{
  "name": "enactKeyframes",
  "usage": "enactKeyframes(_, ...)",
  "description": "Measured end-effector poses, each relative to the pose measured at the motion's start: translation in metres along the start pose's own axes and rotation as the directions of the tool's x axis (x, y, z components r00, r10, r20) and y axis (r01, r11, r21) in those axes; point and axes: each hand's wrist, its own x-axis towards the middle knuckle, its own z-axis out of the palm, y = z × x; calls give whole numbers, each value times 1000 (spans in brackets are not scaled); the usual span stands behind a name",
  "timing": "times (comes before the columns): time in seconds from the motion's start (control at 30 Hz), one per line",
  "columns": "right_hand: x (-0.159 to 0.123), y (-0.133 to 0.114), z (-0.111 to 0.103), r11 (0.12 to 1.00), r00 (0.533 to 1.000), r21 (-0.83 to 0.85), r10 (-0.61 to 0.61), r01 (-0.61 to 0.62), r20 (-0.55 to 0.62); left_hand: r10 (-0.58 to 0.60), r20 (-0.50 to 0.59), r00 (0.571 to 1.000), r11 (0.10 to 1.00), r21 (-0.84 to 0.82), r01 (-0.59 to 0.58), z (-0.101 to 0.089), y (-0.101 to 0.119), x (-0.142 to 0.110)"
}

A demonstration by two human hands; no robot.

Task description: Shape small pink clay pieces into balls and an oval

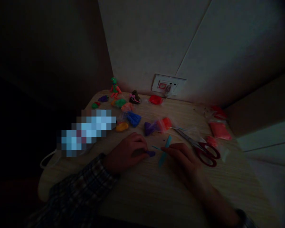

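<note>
The scene is very dim. My left hand (129, 152) rests on the wooden table (156, 190) with fingers curled, pinching a small purple clay piece (151, 153). My right hand (180, 158) lies just to its right, fingers closed round a thin teal tool (156, 148) whose tip points at the purple piece. A wider teal plastic blade (165, 152) lies under or beside the right fingers. Red-handled scissors (203, 150) lie right of my right hand.
Several clay lumps lie behind the hands: blue (133, 119), purple (148, 128), orange-red (166, 123), yellow (122, 127), green (120, 102). A clay figure (114, 87) stands at the back. Bagged red clay (219, 130) lies right. A wall socket (168, 85) sits behind.
</note>
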Motion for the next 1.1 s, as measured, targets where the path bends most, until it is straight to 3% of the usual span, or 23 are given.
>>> enactKeyframes(0.23, 9, -5, -13, 992, 991, 25, -124, 123, 44, -14, 27, 1000, 999, 48, 13, 1, 5, 0)
enactKeyframes(0.6, -2, 5, 1, 1000, 1000, -31, -6, 7, 30, -94, -100, 991, 987, 124, 106, 4, 3, 0)
enactKeyframes(0.87, 4, 7, -3, 996, 989, -77, -39, 50, 139, -54, -101, 993, 990, 124, 67, 4, 4, 0)
enactKeyframes(1.1, -2, 5, 6, 993, 995, -119, 0, 13, 104, -16, -88, 996, 991, 130, 27, 4, 3, 0)
